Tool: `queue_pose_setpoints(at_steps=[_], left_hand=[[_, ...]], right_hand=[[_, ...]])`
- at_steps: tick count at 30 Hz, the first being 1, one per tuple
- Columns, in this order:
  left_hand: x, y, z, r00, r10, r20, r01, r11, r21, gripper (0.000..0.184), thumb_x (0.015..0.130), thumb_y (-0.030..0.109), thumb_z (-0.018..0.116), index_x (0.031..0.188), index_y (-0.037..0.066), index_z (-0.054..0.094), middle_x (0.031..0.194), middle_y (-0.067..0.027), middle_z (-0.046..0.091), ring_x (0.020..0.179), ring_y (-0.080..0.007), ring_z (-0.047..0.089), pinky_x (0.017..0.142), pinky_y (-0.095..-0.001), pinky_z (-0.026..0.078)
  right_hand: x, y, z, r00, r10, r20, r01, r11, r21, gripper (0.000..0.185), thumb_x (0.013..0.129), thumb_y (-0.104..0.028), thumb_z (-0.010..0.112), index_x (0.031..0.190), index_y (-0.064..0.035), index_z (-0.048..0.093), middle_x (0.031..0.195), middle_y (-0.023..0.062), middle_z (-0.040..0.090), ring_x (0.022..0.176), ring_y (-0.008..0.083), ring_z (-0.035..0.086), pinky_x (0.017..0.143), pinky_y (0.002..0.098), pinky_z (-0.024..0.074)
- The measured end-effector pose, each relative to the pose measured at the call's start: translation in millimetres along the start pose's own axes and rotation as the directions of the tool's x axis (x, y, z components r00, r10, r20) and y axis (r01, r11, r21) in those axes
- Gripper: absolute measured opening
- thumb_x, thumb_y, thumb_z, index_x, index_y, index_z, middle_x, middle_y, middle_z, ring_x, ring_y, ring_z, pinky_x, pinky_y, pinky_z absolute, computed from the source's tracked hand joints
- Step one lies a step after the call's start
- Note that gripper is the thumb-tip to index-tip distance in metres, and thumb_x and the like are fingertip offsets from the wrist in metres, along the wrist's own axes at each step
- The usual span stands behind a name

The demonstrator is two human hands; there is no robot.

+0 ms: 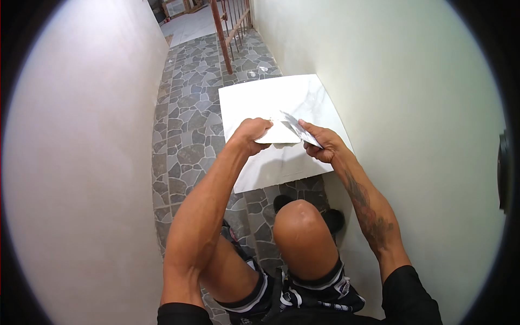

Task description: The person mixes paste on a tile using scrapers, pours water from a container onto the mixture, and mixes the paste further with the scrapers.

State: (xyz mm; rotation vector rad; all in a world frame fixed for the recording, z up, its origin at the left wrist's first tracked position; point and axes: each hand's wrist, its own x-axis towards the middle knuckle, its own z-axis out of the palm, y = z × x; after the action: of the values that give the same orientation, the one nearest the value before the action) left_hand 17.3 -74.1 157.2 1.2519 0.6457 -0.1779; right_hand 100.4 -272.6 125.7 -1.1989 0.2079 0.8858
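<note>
My left hand [252, 133] grips a white flat piece [281, 136] by its left side, thumb on top. In my right hand [324, 142] is a thin grey-white flat piece [299, 130], tilted and pinched between thumb and fingers. The two pieces come close together or touch near their edges; I cannot tell which. What kind of pieces they are does not show clearly. Both hands are above a large white marble-patterned tile [271, 97], and shadows fall on it.
The floor [187, 135] is grey stone-patterned. Pale walls [81, 162] close in on both sides, the right one close to the tile. A rusty metal gate [221, 35] stands ahead. My bent knees are just below the tile, and a dark object hangs on the right wall.
</note>
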Motion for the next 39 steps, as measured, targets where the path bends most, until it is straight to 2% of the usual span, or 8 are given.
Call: queue_pose_setpoints(at_steps=[11,12,16,20,23,25,27,39], left_hand=[[13.2,4.3,-25.4,0.996,0.004,-0.094,-0.002,1.000,0.017,0.023,0.098,0.015,0.057,0.114,-0.001,0.060,0.105,-0.0093,0.064,0.091,-0.0231,0.062,0.080,-0.0439,0.049],[10.2,0.5,-23.7,0.993,0.016,-0.116,-0.013,1.000,0.025,0.023,0.098,0.015,0.057,0.114,0.000,0.060,0.105,-0.0089,0.064,0.093,-0.0238,0.062,0.082,-0.0448,0.049],[7.7,0.7,-23.0,0.978,0.096,-0.183,-0.091,0.995,0.038,0.024,0.098,0.013,0.056,0.112,-0.006,0.059,0.102,-0.0122,0.063,0.088,-0.0247,0.065,0.074,-0.0449,0.053],[24.1,-5.8,-31.7,0.974,0.185,-0.128,-0.180,0.983,0.046,0.025,0.097,0.009,0.056,0.103,-0.015,0.057,0.095,-0.0163,0.061,0.072,-0.0226,0.066,0.056,-0.0403,0.055],[33.9,-9.3,-38.1,0.962,0.237,-0.133,-0.228,0.970,0.080,0.022,0.092,0.004,0.057,0.096,-0.017,0.056,0.087,-0.0160,0.059,0.065,-0.0210,0.063,0.047,-0.0379,0.051],[39.3,-10.7,-40.0,0.952,0.260,-0.160,-0.250,0.965,0.083,0.015,0.083,-0.002,0.057,0.089,-0.016,0.056,0.079,-0.0134,0.057,0.061,-0.0192,0.057,0.044,-0.0378,0.043],[40.5,-10.9,-43.3,0.952,0.278,-0.127,-0.256,0.952,0.170,0.017,0.091,0.004,0.057,0.093,-0.014,0.058,0.082,-0.0121,0.059,0.062,-0.0180,0.060,0.047,-0.0352,0.047],[7.5,-3.6,-32.2,0.950,0.303,-0.076,-0.259,0.899,0.352,0.022,0.092,0.011,0.061,0.094,-0.010,0.061,0.079,-0.0096,0.060,0.062,-0.0155,0.057,0.051,-0.0332,0.045]], right_hand=[[-33.6,-3.5,-15.7,0.991,0.087,0.106,-0.069,0.984,-0.165,0.032,0.095,-0.028,0.071,0.100,0.0027,0.064,0.074,0.0061,0.068,0.049,0.0093,0.061,0.032,0.0244,0.0405],[-37.9,0.5,-22.9,0.988,0.069,0.135,-0.049,0.988,-0.146,0.032,0.095,-0.027,0.070,0.102,0.0041,0.064,0.079,0.0077,0.069,0.060,0.0109,0.067,0.041,0.0258,0.0498],[-57.0,-0.9,-32.3,0.978,-0.192,0.086,0.206,0.955,-0.214,0.030,0.097,-0.024,0.067,0.102,0.0052,0.062,0.082,0.0066,0.069,0.068,0.0124,0.067,0.056,0.0306,0.0540],[-95.5,-7.5,-21.3,0.722,-0.638,0.269,0.529,0.258,-0.808,0.015,0.095,-0.018,0.066,0.097,-0.0036,0.062,0.081,0.0083,0.064,0.065,0.0178,0.061,0.060,0.0365,0.0504],[-109.9,0.6,4.5,0.205,-0.708,0.676,0.637,-0.428,-0.641,0.007,0.091,-0.008,0.067,0.096,-0.0040,0.063,0.082,0.0097,0.059,0.070,0.0239,0.061,0.056,0.0353,0.0480],[-115.1,7.1,9.4,0.200,-0.627,0.753,0.591,-0.536,-0.603,0.018,0.083,0.001,0.066,0.099,-0.0053,0.065,0.087,0.0083,0.056,0.078,0.0264,0.060,0.062,0.0362,0.0481],[-119.3,13.1,13.3,0.193,-0.568,0.800,0.527,-0.628,-0.573,0.021,0.081,0.002,0.065,0.100,-0.0062,0.065,0.088,0.0079,0.056,0.080,0.0255,0.059,0.068,0.0373,0.0487],[-46.4,15.1,1.1,0.265,-0.576,0.773,0.415,-0.656,-0.631,0.021,0.079,0.003,0.059,0.097,-0.0055,0.066,0.087,0.0078,0.057,0.081,0.0246,0.058,0.068,0.0373,0.0482]])
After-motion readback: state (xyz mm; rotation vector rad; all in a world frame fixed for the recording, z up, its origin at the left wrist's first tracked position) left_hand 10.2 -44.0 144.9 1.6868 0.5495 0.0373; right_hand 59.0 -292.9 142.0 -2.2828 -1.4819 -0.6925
